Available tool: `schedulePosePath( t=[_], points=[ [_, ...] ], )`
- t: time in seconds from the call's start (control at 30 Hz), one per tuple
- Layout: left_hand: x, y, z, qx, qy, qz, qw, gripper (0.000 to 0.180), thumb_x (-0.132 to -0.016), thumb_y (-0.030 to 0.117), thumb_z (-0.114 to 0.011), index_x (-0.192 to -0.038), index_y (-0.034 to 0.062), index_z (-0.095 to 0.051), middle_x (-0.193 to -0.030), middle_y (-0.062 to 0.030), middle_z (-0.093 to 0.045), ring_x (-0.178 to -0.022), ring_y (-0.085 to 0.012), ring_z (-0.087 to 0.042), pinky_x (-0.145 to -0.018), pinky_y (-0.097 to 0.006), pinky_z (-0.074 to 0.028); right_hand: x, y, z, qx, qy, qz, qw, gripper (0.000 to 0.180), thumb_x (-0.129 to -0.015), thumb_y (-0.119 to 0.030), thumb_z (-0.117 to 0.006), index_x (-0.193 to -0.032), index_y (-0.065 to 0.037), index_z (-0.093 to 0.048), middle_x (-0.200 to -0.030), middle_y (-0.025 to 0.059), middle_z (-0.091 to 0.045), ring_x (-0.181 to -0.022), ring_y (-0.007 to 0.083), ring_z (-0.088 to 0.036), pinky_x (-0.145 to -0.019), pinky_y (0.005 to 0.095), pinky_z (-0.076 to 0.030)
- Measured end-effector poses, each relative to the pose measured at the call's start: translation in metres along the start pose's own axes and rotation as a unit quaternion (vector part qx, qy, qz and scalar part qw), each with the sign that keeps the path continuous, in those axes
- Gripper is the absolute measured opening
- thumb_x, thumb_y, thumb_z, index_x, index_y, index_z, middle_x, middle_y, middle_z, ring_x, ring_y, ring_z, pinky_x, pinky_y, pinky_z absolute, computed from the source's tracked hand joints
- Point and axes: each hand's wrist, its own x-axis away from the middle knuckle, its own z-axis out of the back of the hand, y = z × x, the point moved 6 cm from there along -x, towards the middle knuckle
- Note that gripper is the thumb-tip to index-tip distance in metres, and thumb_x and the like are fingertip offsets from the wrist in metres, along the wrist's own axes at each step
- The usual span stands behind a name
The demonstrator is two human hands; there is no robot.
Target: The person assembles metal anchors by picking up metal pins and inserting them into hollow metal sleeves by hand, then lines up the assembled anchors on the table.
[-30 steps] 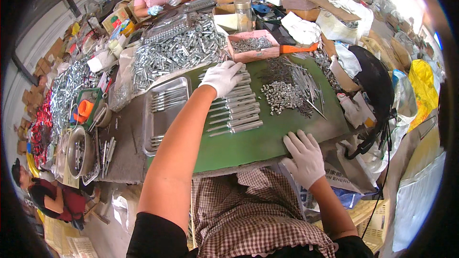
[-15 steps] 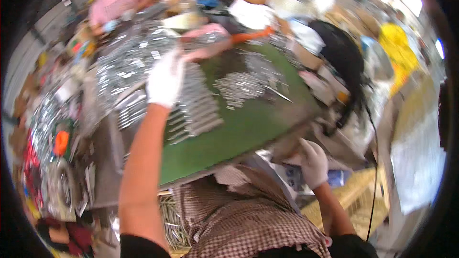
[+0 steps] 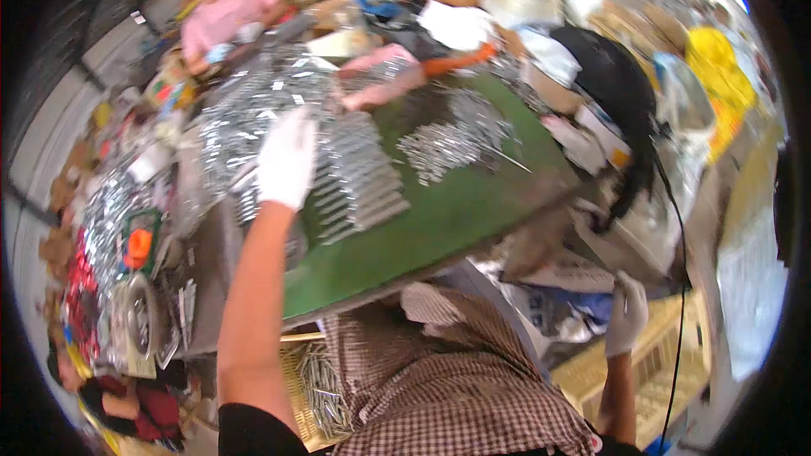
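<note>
My left hand (image 3: 287,160), in a white glove, is above the left part of a green-topped table (image 3: 355,274). Beside it lie clear packs of slim metal rods (image 3: 363,177) in an overlapping row. Its back faces me, and blur hides what its fingers do. Low on the right, my gloved right hand (image 3: 627,317) has its fingers bent at the edge of a grey-brown sack (image 3: 562,266), seemingly gripping it. Blue and white wrapping (image 3: 583,304) shows below the sack's edge. A loose heap of small metal pieces (image 3: 439,152) lies on the green top.
A pink tray (image 3: 380,76) and an orange-handled thing (image 3: 460,61) lie at the table's back. A yellow crate (image 3: 667,355) stands low right; a basket of metal rods (image 3: 321,380) is below the table. A black cable (image 3: 678,287) hangs at right. Another person (image 3: 228,17) sits far left.
My right hand has moved right and slightly down, and the sack's edge now spreads toward it. My left hand stays over the packs. The view has shifted a little.
</note>
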Motion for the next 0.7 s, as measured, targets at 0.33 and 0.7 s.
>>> schedulePosePath(
  t=[0.33, 0.7],
  points=[
    [-0.003, -0.035, -0.082, -0.072, -0.240, 0.050, 0.967, 0.051, -0.091, 0.042, -0.037, -0.122, 0.0018, -0.049, -0.121, -0.0176, -0.053, -0.115, -0.0313, -0.049, -0.097, -0.039, -0.038, -0.011, -0.103, -0.087, -0.084, -0.108, 0.120, 0.983, 0.021, -0.075, 0.002, -0.058, -0.095, -0.002, -0.064, -0.088, 0.0150, -0.062, -0.082, 0.0310, -0.060, -0.074, 0.0366, -0.047],
    [-0.020, -0.036, -0.092, -0.110, -0.403, 0.035, 0.908, 0.052, -0.094, 0.045, -0.029, -0.126, 0.0063, -0.045, -0.128, -0.0181, -0.046, -0.118, -0.0327, -0.047, -0.097, -0.043, -0.038, -0.023, -0.108, -0.111, -0.124, -0.139, 0.099, 0.977, 0.026, -0.073, 0.005, -0.057, -0.098, -0.001, -0.063, -0.089, 0.0155, -0.062, -0.082, 0.0314, -0.060, -0.074, 0.0362, -0.047]
  ],
)
